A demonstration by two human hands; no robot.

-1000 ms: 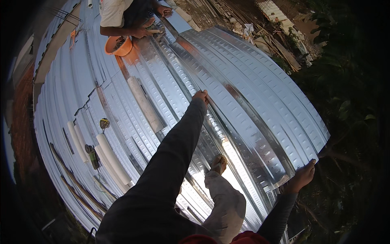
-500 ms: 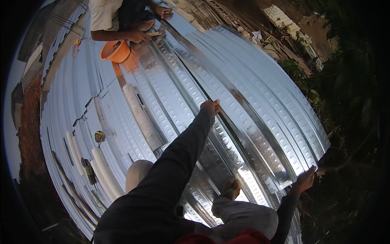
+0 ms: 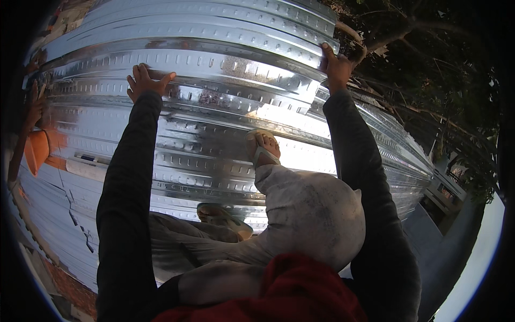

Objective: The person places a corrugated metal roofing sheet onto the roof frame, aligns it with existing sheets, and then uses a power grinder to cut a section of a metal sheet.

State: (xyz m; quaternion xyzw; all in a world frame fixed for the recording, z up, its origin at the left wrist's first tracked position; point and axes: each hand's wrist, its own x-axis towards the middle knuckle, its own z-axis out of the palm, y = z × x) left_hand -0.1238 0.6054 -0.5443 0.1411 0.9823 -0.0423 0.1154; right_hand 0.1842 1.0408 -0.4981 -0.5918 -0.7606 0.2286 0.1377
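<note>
A silver ribbed metal sheet [image 3: 225, 27] with rows of small dimples lies across the upper part of the view, over other such sheets. My left hand [image 3: 146, 81] rests on it near its lower long edge, fingers spread. At the sheet's right end my right hand [image 3: 335, 68] grips the edge, thumb uppermost. Below and between my hands, one of my feet in a sandal [image 3: 262, 146] stands on the metal, with the other lower down.
At the far left a co-worker's hand [image 3: 35, 107] is beside an orange bucket [image 3: 35, 150]. A pale tube [image 3: 86, 169] lies on the roofing. Dark tree branches [image 3: 407, 37] overhang the right side beyond the sheet. A structure with railings stands at lower right.
My view has swung round, so the sheet runs crosswise and the co-worker is at far left. My left hand's fingers have spread from their grip. My right hand still holds the sheet's end.
</note>
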